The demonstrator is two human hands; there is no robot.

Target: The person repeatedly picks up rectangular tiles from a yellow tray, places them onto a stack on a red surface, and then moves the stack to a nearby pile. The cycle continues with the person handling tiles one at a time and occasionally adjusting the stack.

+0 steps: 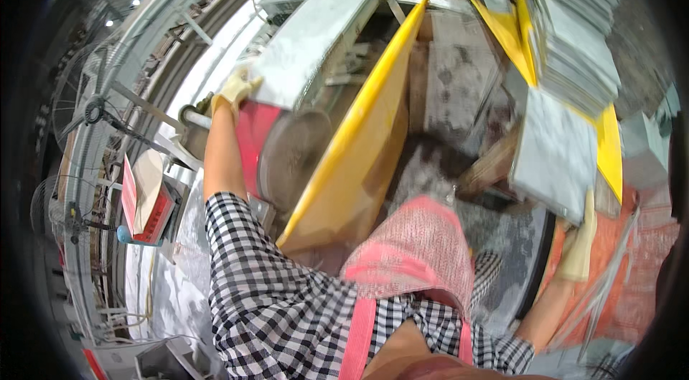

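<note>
My left hand (pixel 234 90), in a pale yellow glove, reaches forward to the near left corner of a long white slab (pixel 312 28). Its fingers curl at the slab's edge, somewhat blurred. Low on the right, my right hand (pixel 576 247), gloved the same way, is at the lower edge of a grey-white marbled tile (pixel 556 147). Some of its fingers are hidden behind that tile. The tile is tilted and lies in front of a tall stack of similar tiles (pixel 581 50).
A yellow panel (pixel 359 136) stands slanted between my arms. Left of it are a red panel (pixel 256 136) and a round grey disc (pixel 293 154). Yellow supports (pixel 610 157) flank the stack. Wire-guarded fans (pixel 95 109) and a red box (pixel 152 213) are at far left.
</note>
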